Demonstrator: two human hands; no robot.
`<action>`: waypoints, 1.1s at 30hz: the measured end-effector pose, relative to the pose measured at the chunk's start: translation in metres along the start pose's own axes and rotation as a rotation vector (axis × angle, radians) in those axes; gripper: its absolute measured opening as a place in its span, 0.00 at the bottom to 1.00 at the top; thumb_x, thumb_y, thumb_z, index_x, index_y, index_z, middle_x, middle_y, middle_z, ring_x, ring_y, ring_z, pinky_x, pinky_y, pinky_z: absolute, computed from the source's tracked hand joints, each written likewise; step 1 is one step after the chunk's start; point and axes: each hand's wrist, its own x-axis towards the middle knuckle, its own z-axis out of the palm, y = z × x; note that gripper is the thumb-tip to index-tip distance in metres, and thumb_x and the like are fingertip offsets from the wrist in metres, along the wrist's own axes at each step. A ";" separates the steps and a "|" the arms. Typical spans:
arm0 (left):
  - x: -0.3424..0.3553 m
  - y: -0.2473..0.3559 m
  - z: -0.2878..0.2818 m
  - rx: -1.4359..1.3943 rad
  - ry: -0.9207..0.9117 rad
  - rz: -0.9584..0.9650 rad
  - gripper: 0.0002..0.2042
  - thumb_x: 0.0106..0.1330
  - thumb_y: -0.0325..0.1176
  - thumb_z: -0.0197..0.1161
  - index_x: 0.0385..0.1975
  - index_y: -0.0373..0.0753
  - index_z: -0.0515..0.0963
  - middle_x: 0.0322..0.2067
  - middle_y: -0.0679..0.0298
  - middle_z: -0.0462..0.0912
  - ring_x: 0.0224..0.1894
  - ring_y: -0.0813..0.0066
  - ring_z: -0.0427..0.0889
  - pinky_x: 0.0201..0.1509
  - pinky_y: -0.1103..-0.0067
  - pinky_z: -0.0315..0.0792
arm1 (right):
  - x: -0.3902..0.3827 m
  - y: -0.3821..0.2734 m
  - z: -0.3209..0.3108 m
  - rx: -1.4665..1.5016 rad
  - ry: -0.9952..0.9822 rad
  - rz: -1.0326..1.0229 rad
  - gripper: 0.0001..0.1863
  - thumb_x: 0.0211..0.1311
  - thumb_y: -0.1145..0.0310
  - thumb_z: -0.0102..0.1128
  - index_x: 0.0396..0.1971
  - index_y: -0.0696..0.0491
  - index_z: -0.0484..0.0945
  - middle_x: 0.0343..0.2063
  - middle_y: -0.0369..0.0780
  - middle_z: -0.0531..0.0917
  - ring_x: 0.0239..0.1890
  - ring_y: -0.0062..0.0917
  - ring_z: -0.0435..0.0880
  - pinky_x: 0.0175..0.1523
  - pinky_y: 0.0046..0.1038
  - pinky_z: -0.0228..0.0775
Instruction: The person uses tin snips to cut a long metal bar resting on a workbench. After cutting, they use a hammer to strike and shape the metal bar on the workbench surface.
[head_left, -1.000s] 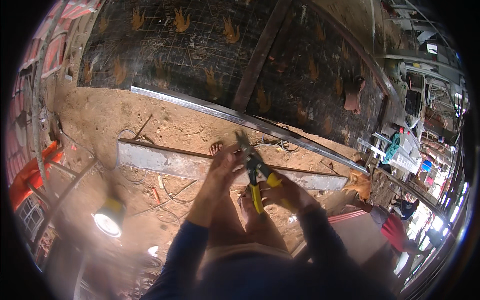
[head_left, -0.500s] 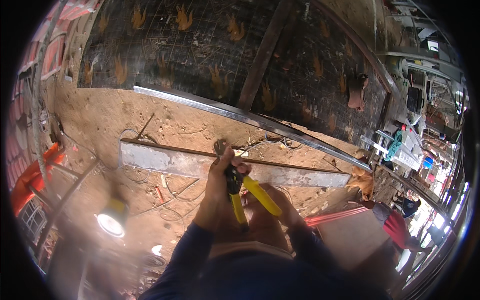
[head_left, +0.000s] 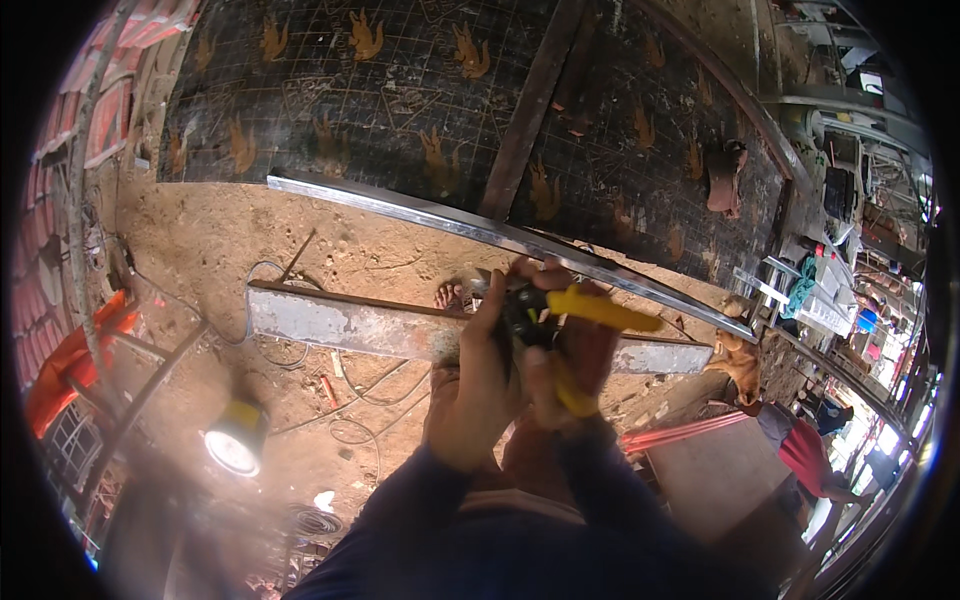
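Observation:
My left hand [head_left: 475,390] is wrapped round dark pliers-like snips [head_left: 530,315] with yellow handles. My right hand [head_left: 575,370] grips the same tool, its fingers partly hidden behind it and blurred. One handle sticks out to the right, the other points down. Behind my hands a rusty, pale-painted steel beam [head_left: 330,322] lies across the dirt ground, with my bare toes [head_left: 448,296] just past it. A shiny metal bar [head_left: 380,206] runs along the near edge of dark patterned boards [head_left: 350,100]. Whatever the tool's jaws touch is too hidden to tell.
A bright lamp [head_left: 233,450] with cables stands lower left, beside metal rods and orange cloth [head_left: 55,385]. At right are a brown dog [head_left: 740,365], a person in red [head_left: 800,450], a pale board [head_left: 705,500] with red strips, and cluttered metal pieces [head_left: 820,300].
Both hands have moved up and to the right since half a second ago. The tool has turned, one yellow handle now lying nearly level toward the right.

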 end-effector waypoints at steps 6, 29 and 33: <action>-0.004 0.045 -0.047 1.423 0.229 0.583 0.19 0.80 0.33 0.70 0.67 0.39 0.83 0.57 0.59 0.87 0.63 0.55 0.85 0.71 0.59 0.75 | 0.057 -0.020 -0.045 0.222 0.000 0.081 0.53 0.73 0.66 0.74 0.88 0.55 0.48 0.77 0.51 0.72 0.81 0.48 0.73 0.78 0.46 0.78; 0.129 0.155 -0.038 2.434 -0.530 1.013 0.11 0.65 0.32 0.81 0.46 0.44 0.94 0.50 0.65 0.93 0.52 0.62 0.89 0.71 0.59 0.76 | 0.055 0.017 -0.070 0.261 0.151 0.098 0.61 0.71 0.78 0.67 0.91 0.46 0.32 0.77 0.55 0.72 0.79 0.44 0.75 0.74 0.42 0.82; 0.130 0.155 -0.040 2.413 -0.545 1.066 0.11 0.65 0.32 0.82 0.46 0.44 0.94 0.48 0.65 0.94 0.51 0.62 0.89 0.68 0.60 0.76 | 0.066 0.027 -0.063 0.218 0.113 0.051 0.60 0.70 0.79 0.63 0.91 0.47 0.32 0.77 0.55 0.72 0.79 0.44 0.75 0.74 0.44 0.80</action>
